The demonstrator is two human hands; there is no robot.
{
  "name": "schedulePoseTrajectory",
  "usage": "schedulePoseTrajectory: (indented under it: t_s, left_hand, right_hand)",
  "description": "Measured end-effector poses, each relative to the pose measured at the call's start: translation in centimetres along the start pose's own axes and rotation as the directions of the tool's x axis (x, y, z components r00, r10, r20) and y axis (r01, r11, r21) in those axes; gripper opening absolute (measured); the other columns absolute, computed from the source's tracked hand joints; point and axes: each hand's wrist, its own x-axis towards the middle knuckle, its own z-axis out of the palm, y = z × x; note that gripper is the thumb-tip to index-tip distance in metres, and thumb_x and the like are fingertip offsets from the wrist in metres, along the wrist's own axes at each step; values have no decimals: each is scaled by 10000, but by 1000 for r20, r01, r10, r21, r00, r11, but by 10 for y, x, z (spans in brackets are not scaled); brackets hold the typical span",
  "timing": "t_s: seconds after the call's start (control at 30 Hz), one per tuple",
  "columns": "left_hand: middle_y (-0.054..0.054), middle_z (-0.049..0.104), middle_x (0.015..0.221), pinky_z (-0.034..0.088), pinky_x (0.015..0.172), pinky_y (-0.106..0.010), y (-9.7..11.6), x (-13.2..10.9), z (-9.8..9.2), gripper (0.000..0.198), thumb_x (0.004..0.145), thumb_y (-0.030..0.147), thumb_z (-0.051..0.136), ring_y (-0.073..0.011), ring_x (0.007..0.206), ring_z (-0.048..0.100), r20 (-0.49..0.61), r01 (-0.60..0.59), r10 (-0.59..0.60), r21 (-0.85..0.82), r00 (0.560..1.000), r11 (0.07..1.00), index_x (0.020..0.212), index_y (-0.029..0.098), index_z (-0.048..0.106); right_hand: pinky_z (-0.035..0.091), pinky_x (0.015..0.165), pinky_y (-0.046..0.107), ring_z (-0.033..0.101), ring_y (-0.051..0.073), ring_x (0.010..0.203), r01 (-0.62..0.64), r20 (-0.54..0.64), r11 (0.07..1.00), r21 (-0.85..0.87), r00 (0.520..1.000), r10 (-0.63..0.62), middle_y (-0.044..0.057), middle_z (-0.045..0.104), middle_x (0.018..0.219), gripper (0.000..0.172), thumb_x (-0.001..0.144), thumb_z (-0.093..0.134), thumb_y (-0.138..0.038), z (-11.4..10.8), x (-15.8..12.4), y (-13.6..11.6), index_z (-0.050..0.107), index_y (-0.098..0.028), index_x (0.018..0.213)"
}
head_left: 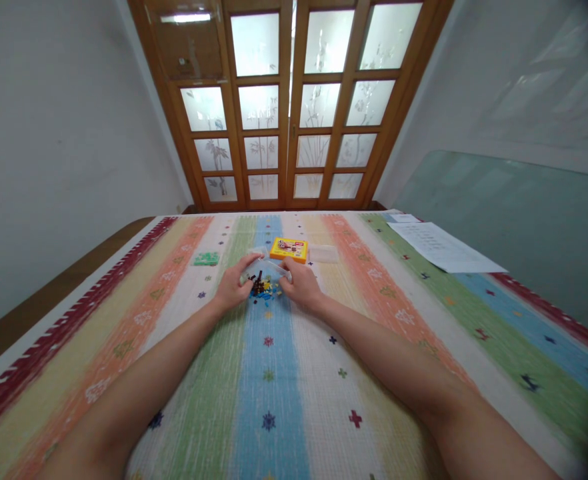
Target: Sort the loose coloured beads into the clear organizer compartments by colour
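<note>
A see-through plastic box (273,266) spans the gap between my hands, tilted, with a pale rim facing me. My left hand (233,285) grips its left side, the thumb toward me. On the opposite side my right hand (301,283) has its fingers closed around the edge. Just below the box, a pile of small building bricks (261,287) in black, yellow and blue lies on the cloth. Whether bricks remain inside the box is hard to make out.
Behind my hands lies a yellow picture box (289,249), with a flat clear plastic piece (324,254) to its right. Green pieces (207,258) sit to the left. Paper sheets (439,245) rest at the far right on the striped tablecloth (269,373).
</note>
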Motion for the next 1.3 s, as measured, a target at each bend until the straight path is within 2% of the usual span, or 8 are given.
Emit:
schedulePoseTrajectory:
  t_s: [0.2, 0.37, 0.57, 0.67, 0.87, 1.07, 1.2, 1.3]
  left_hand:
    - [-17, 632, 1455, 402, 1227, -444, 4, -2, 0, 793, 684, 38, 470, -256, 1356, 580, 41, -17, 14, 54, 999, 998, 1441, 243, 585]
    - [-52, 577, 1499, 386, 1225, -471, 2, 0, 2, 802, 729, 35, 496, -256, 1379, 539, -30, -60, 61, 41, 998, 997, 1503, 244, 505]
    - [-105, 572, 1302, 554, 959, -393, -13, 3, 9, 680, 913, 174, 558, -222, 1133, 598, -56, 33, -34, -8, 998, 999, 1570, 276, 413]
    - [-92, 564, 1224, 564, 892, -357, -18, 5, 8, 549, 982, 237, 519, -207, 1077, 596, -103, 69, -74, -58, 992, 996, 1526, 299, 478]
    - [-86, 615, 1167, 557, 855, -336, -19, 10, 4, 293, 965, 309, 602, -221, 1088, 606, -278, 119, -132, -63, 952, 991, 1238, 239, 680]
    - [-84, 655, 1153, 575, 866, -330, -18, 15, 11, 288, 895, 362, 702, -211, 1057, 626, -343, 157, -289, -364, 894, 918, 1144, 217, 693]
    - [-67, 660, 1099, 584, 813, -300, -12, 18, 14, 330, 874, 403, 716, -179, 961, 642, -252, 212, -438, -606, 863, 767, 1136, 210, 661]
    - [-56, 639, 1091, 585, 792, -275, -6, 18, 13, 372, 919, 473, 662, -164, 958, 649, -180, 223, -478, -710, 860, 668, 1198, 230, 620]
  right_hand:
    - [476, 905, 334, 648, 229, 957, 79, 38, 995, 63, 996, -81, 70, 717, 1039, 230, 843, 527, -154, -1, 0, 8, 618, -201, 1049]
    - [510, 933, 382, 649, 248, 1012, 146, -93, 978, 146, 987, -133, 89, 707, 1101, 257, 861, 546, -159, 3, 2, 9, 614, -206, 1104]
    - [549, 946, 397, 668, 236, 1053, 254, -181, 934, 250, 960, -213, 97, 700, 1181, 237, 990, 553, -253, 8, 1, -1, 608, -229, 1219]
    - [534, 1036, 438, 654, 244, 1167, 297, -164, 920, 257, 951, -261, 104, 686, 1263, 295, 1023, 548, -289, 9, 0, -5, 589, -250, 1312]
    - [449, 1179, 490, 523, 248, 1400, 357, -90, 903, 238, 934, -345, 111, 563, 1490, 484, 1024, 577, -299, 6, -3, -9, 477, -282, 1497]
    - [438, 1190, 519, 469, 275, 1442, 389, -87, 913, 119, 920, -381, 120, 486, 1553, 572, 1008, 609, -309, 6, -2, -8, 430, -305, 1551]
    - [394, 1223, 553, 387, 297, 1503, 391, -53, 920, 39, 920, -389, 121, 383, 1634, 695, 983, 656, -315, 7, -1, -6, 350, -309, 1607]
    - [394, 1230, 556, 371, 293, 1518, 388, -48, 921, -15, 920, -388, 114, 364, 1650, 700, 991, 620, -231, 9, 1, -4, 328, -314, 1622]
